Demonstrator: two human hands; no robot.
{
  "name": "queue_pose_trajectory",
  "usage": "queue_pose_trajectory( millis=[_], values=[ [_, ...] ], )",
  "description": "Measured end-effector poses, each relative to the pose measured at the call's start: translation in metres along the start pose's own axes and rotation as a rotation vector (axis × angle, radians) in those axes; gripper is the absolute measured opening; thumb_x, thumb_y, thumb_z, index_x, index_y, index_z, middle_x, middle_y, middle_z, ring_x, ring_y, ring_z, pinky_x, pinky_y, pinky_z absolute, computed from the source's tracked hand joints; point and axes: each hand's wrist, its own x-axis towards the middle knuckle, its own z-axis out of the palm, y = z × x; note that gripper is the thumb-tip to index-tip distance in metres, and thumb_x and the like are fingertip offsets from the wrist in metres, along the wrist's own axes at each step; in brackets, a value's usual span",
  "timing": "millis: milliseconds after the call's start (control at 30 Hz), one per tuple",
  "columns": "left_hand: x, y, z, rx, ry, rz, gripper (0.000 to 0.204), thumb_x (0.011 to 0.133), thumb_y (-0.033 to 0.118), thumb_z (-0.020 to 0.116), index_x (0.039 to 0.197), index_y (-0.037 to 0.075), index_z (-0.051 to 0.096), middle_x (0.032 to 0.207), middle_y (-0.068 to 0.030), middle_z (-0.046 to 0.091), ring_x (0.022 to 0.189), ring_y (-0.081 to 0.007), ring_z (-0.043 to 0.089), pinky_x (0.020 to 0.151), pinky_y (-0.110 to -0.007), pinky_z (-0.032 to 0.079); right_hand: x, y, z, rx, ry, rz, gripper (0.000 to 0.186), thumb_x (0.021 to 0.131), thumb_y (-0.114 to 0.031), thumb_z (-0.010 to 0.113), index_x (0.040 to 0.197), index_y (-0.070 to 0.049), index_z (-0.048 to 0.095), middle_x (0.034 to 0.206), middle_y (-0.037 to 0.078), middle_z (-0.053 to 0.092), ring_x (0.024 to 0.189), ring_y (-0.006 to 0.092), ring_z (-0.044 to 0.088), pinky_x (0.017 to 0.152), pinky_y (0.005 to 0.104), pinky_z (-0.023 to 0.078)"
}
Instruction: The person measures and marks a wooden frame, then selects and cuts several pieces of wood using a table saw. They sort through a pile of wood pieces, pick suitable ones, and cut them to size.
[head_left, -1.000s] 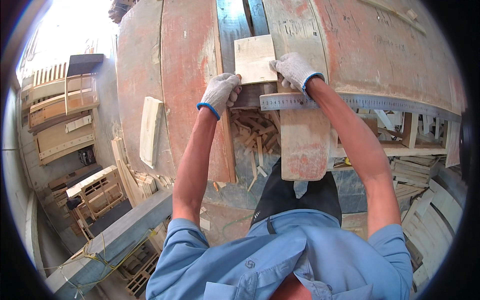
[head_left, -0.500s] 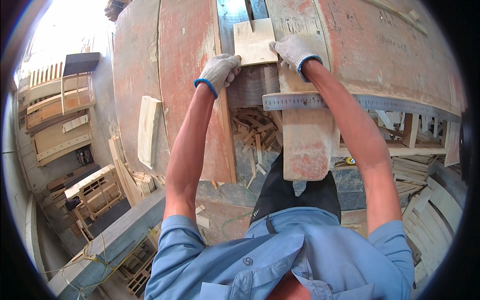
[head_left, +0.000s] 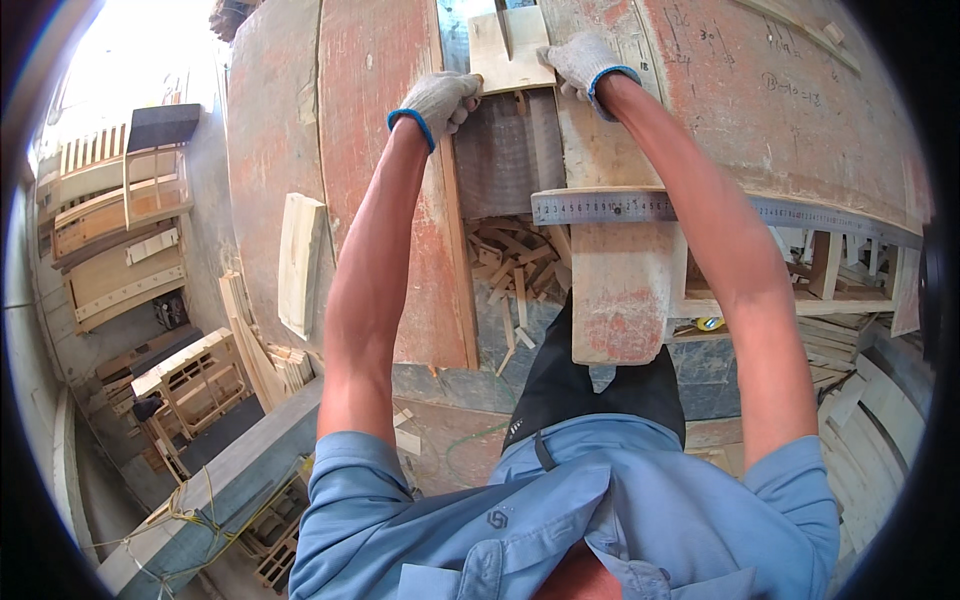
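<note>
A pale flat wooden board (head_left: 518, 68) lies at the far end of the gap between the red-worn table panels. A narrow dark slit or strip runs into its far side; I cannot tell whether it is a cut or a blade. My left hand (head_left: 438, 103), in a white knit glove with a blue cuff, grips the board's near left corner with curled fingers. On the opposite edge, my right hand (head_left: 588, 68), gloved alike, holds the board's right side with its fingertips. Both arms reach far forward.
A metal ruler (head_left: 600, 207) crosses the table nearer me, passing beneath my right forearm. Wood offcuts (head_left: 515, 268) are heaped below the gap. One pale wooden piece (head_left: 300, 265) lies on the left panel. Slatted wooden frames (head_left: 190, 390) stand on the floor at left.
Both hands have moved away from me, pushing the board farther along the gap. More of the dark surface on its near side is now exposed.
</note>
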Motion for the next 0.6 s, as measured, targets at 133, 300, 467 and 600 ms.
queue_pose_trajectory(
  millis=[133, 300, 467, 600],
  values=[
    [0.012, 0.005, -0.005, 0.001, -0.010, 0.007, 0.029, 0.091, 0.030, 0.070, 0.073, 0.010, 0.060, 0.063, 0.0024, 0.052, 0.048, -0.0073, 0.038, 0.044, -0.027, 0.028, 0.014, -0.001, -0.001, -0.030, 0.009, -0.001, 0.044, 0.090, -0.042, 0.064, 0.087, 0.002, 0.069, 0.066, 0.013, 0.066, 0.050, 0.0210, 0.060, 0.046, 0.0369, 0.046],
    [0.024, 0.005, -0.010, 0.041, 0.018, 0.020, 0.030, 0.090, 0.032, 0.072, 0.073, 0.011, 0.059, 0.063, 0.0034, 0.051, 0.048, -0.0070, 0.037, 0.044, -0.027, 0.028, 0.016, -0.008, -0.006, -0.064, 0.027, -0.007, 0.046, 0.089, -0.043, 0.066, 0.093, 0.003, 0.069, 0.079, 0.019, 0.067, 0.068, 0.0270, 0.062, 0.059, 0.0397, 0.047],
    [0.033, 0.012, -0.014, -0.011, -0.012, 0.009, 0.029, 0.091, 0.033, 0.072, 0.075, 0.011, 0.060, 0.062, 0.0046, 0.049, 0.048, -0.0066, 0.035, 0.043, -0.027, 0.027, 0.032, -0.009, -0.006, -0.038, 0.013, 0.004, 0.056, 0.086, -0.046, 0.066, 0.110, 0.003, 0.071, 0.110, 0.027, 0.070, 0.106, 0.0394, 0.068, 0.089, 0.0461, 0.052],
    [0.040, 0.014, -0.014, -0.033, 0.008, 0.016, 0.027, 0.091, 0.031, 0.072, 0.075, 0.012, 0.061, 0.062, 0.0052, 0.049, 0.048, -0.0062, 0.035, 0.043, -0.026, 0.026, 0.048, -0.005, -0.003, -0.059, 0.045, -0.021, 0.054, 0.086, -0.045, 0.066, 0.112, 0.002, 0.071, 0.111, 0.026, 0.070, 0.106, 0.0387, 0.068, 0.088, 0.0457, 0.052]
  ],
)
